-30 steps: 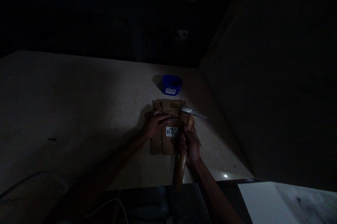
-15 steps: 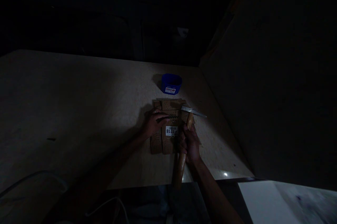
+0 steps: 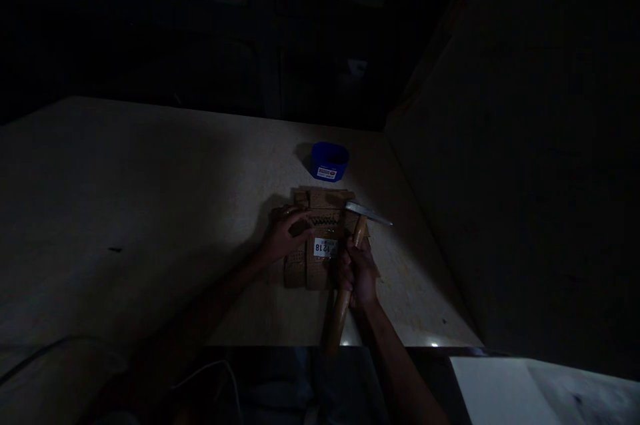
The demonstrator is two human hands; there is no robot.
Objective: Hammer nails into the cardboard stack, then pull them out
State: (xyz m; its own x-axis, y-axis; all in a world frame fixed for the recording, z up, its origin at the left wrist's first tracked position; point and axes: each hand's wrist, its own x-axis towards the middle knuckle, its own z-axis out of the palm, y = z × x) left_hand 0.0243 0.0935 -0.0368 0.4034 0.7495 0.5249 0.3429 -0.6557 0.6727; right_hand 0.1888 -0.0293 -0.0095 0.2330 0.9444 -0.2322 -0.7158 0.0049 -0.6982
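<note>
A brown wooden block [image 3: 313, 265] with rows of small holes and a white label reading 1218 lies on the pale table [image 3: 150, 185]. My left hand [image 3: 283, 235] rests on its left part, fingers curled against a dark row of pins near the top. My right hand [image 3: 359, 272] is wrapped round the wooden handle of a hammer [image 3: 345, 292]. The hammer's metal head [image 3: 369, 213] lies over the block's upper right corner and points right.
A small blue tub [image 3: 329, 161] with a label stands just beyond the block. A dark panel rises at the table's right edge. A white sheet [image 3: 540, 388] lies at lower right. A cable [image 3: 210, 372] runs at lower left. The room is very dim.
The view has shifted slightly. My left hand's fingers have moved a little left along the block's top. The hammer stays over the block's right corner.
</note>
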